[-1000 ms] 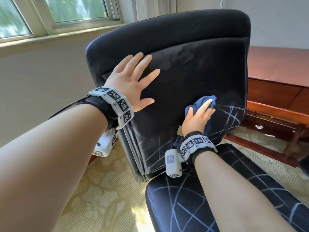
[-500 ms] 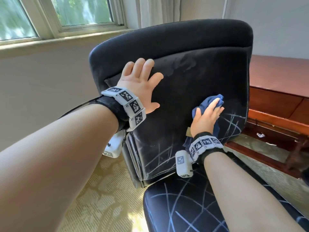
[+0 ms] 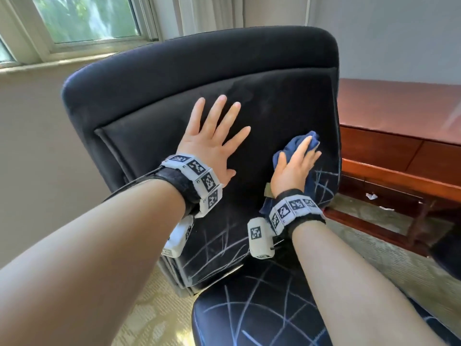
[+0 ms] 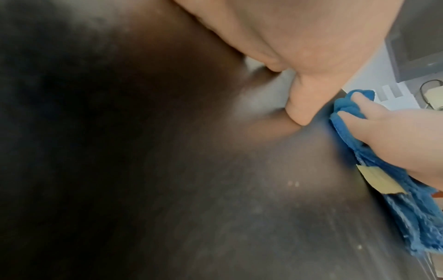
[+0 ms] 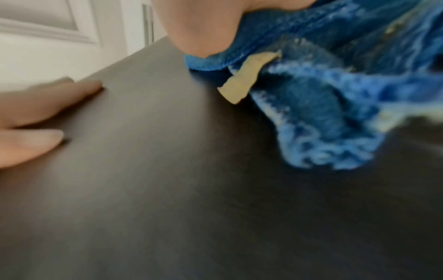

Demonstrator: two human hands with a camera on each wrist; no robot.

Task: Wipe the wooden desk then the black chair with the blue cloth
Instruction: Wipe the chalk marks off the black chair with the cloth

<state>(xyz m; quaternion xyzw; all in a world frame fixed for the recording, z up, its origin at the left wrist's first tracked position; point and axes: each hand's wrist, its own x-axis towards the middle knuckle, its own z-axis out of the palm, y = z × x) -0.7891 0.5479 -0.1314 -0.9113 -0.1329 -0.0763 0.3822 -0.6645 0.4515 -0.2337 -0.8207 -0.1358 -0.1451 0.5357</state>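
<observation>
Pressing the bunched blue cloth (image 3: 296, 148) against the backrest of the black chair (image 3: 174, 78) near its right edge, your right hand (image 3: 293, 168) lies over it with straight fingers, while your left hand (image 3: 212, 143) rests flat and spread on the backrest just beside it, the wooden desk (image 3: 399, 103) standing behind.

Window (image 3: 84, 18) above pale wall, patterned carpet (image 3: 154, 318), white paper scraps (image 3: 371, 196) under furniture.
</observation>
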